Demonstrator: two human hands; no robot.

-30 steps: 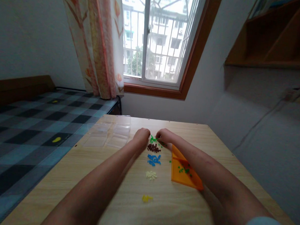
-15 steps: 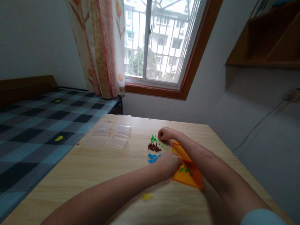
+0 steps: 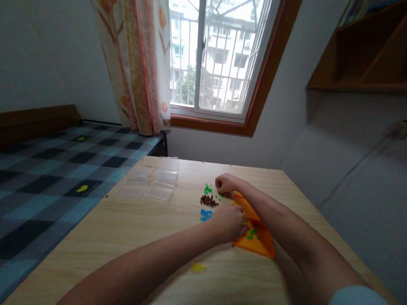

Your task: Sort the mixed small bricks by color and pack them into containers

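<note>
Several tiny green beads [image 3: 251,234] are scattered inside the flat orange plastic tray [image 3: 257,244], which sits on the light wooden table [image 3: 145,240], so I'll use that tray as the reference point. Left hand [image 3: 229,223] is resting at the tray's near-left edge, fingers curled down onto the rim and the beads there; its grip looks mostly closed, but I can't tell if it actually has a bead pinched. Right hand [image 3: 226,184] is just past the tray's far corner, fingers bunched up tight over a little pile of green beads [image 3: 207,189]; again, whether anything is between the fingertips is too small to see.

Left of the tray's far end is a clump of dark brown beads [image 3: 208,200], and a blue bead pile [image 3: 205,214] is just nearer than that, partly hidden by the left hand. A small yellow bead pile [image 3: 198,267] lies nearer than the tray, off to its left. Further left of the tray, well apart, there's a clear plastic compartment box [image 3: 151,182] near the table edge. Beyond that is a bed with a blue checked cover [image 3: 36,181].
</note>
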